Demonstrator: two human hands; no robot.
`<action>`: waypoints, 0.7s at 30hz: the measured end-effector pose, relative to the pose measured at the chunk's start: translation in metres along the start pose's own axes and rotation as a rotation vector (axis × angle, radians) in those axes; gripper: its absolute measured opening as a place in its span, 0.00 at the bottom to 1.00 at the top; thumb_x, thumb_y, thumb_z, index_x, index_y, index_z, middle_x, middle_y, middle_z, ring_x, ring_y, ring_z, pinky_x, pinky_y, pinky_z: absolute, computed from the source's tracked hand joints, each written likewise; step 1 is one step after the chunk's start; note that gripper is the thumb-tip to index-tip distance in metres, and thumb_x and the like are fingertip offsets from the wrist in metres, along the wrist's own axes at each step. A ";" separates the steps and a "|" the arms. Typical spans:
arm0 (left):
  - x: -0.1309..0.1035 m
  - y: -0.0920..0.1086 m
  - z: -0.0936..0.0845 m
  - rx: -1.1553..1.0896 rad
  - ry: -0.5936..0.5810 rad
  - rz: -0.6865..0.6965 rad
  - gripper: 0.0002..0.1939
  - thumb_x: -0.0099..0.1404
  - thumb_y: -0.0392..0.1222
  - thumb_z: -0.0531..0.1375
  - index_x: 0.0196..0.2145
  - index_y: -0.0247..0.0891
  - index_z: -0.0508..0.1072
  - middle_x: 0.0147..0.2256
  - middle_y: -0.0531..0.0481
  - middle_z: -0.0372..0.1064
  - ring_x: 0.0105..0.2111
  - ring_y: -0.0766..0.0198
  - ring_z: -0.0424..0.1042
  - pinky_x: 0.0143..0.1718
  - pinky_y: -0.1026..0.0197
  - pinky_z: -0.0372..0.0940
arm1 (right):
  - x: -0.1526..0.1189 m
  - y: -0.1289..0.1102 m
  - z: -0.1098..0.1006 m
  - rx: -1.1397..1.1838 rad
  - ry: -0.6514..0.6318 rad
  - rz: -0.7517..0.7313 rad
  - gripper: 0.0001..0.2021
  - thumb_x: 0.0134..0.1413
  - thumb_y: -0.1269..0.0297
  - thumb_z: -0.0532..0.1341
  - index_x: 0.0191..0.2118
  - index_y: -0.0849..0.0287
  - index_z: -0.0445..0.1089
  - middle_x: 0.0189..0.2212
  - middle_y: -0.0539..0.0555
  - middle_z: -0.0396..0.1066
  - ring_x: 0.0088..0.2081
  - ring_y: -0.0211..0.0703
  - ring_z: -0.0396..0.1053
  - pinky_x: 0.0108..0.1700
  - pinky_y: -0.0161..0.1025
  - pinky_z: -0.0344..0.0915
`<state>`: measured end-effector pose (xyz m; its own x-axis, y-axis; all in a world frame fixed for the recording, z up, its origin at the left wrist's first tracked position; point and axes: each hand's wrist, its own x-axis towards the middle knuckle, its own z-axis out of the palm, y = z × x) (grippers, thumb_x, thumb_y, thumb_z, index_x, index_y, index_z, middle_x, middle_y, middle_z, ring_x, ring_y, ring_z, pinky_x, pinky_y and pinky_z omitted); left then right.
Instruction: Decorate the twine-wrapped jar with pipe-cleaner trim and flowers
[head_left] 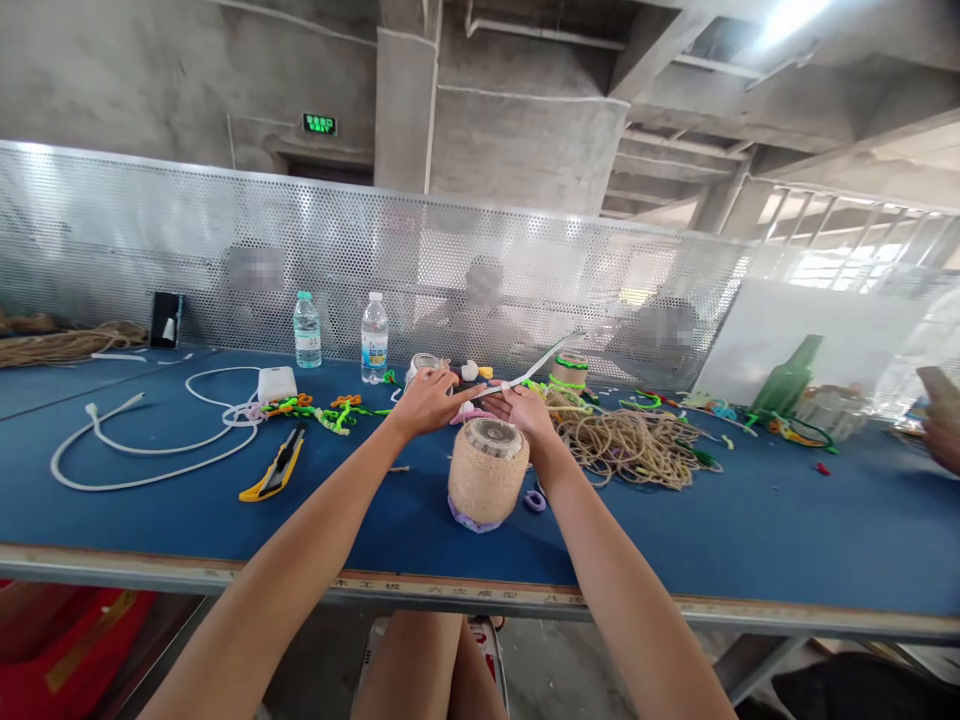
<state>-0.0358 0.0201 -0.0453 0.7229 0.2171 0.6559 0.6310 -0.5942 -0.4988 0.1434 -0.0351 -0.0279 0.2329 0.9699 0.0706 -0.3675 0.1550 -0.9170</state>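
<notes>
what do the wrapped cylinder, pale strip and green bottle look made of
Wrapped cylinder: matte jute-like fibre outside, judging by its coarse tan surface; core unclear. Pale strip: possibly plastic or paper; thin, smooth, curved. Green bottle: probably glass; glossy, translucent.

**Two bare arms meet at the middle**

The left forearm (300, 550) rises from the lower left and the right forearm (619, 565) from the lower right, both slanting inward and uncovered. The left wrist (399, 425) is a little bent, and the left grip (426, 402) lies back upward, its fingers reaching across to the right. The right wrist (553, 455) leans left, with the right grip (523, 408) turned partly palm up, thumb and fingers closed in a pinch. The fingertips of both come near one another; whether they touch is unclear. Bare thighs (412, 665) show below, close together.
</notes>
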 end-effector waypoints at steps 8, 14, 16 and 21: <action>-0.001 0.004 -0.003 -0.001 -0.015 -0.029 0.23 0.71 0.40 0.47 0.62 0.54 0.57 0.45 0.42 0.67 0.46 0.53 0.66 0.46 0.51 0.55 | 0.006 0.001 -0.003 0.042 -0.004 -0.001 0.09 0.58 0.75 0.56 0.29 0.61 0.69 0.24 0.54 0.76 0.30 0.39 0.76 0.42 0.37 0.74; 0.001 0.013 -0.005 -0.015 -0.024 -0.062 0.23 0.70 0.41 0.49 0.61 0.51 0.58 0.45 0.41 0.67 0.46 0.51 0.66 0.47 0.48 0.55 | 0.005 0.006 -0.002 0.045 -0.022 0.007 0.06 0.52 0.73 0.63 0.27 0.61 0.67 0.26 0.53 0.77 0.32 0.40 0.76 0.38 0.35 0.74; 0.001 0.015 -0.006 -0.020 -0.029 -0.062 0.23 0.69 0.40 0.50 0.61 0.50 0.59 0.45 0.41 0.67 0.47 0.52 0.66 0.48 0.48 0.56 | 0.003 0.009 -0.001 0.022 -0.034 0.022 0.06 0.51 0.73 0.64 0.26 0.60 0.67 0.25 0.52 0.76 0.31 0.40 0.76 0.36 0.34 0.74; 0.002 0.016 -0.009 -0.035 -0.036 -0.065 0.22 0.69 0.39 0.50 0.60 0.49 0.60 0.46 0.42 0.67 0.49 0.52 0.65 0.49 0.49 0.56 | -0.001 0.010 0.004 -0.033 -0.056 0.046 0.06 0.53 0.71 0.61 0.28 0.58 0.65 0.20 0.48 0.73 0.27 0.38 0.75 0.35 0.36 0.73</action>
<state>-0.0271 0.0045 -0.0471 0.6905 0.2834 0.6655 0.6673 -0.6046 -0.4350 0.1358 -0.0335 -0.0360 0.1654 0.9850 0.0488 -0.3465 0.1044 -0.9322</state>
